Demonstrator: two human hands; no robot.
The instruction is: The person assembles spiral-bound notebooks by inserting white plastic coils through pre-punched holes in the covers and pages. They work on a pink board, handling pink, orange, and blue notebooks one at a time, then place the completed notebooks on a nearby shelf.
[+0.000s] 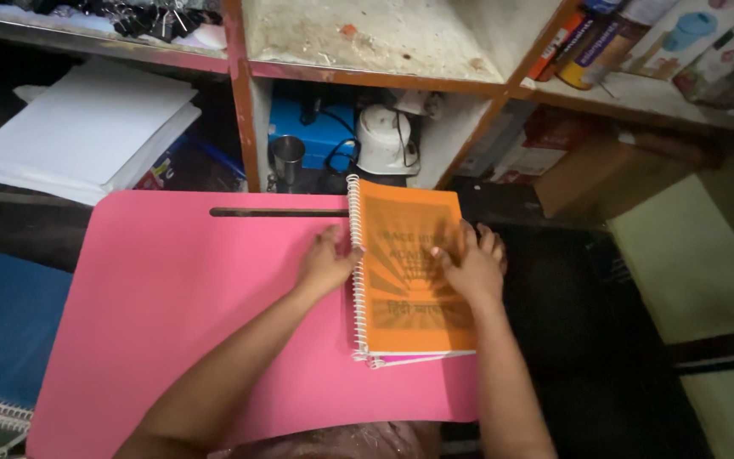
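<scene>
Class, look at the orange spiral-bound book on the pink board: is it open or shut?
Shut: the orange book lies flat, cover up, spiral at left.

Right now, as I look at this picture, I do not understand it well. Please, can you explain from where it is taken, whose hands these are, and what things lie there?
There is no machine here. A person wears one camera on the head, and it looks down at that person's own two bare hands.

The hands work over a pink lap table with a narrow slot near its far edge. On its right side lies an orange spiral-bound book with a white wire coil along its left edge. The left hand rests at the coil, fingers touching it. The right hand lies flat on the orange cover. Neither hand lifts the book; both press on it.

Behind are shelves: a stack of white paper on the left, and a steel cup beside a blue box in the middle.
</scene>
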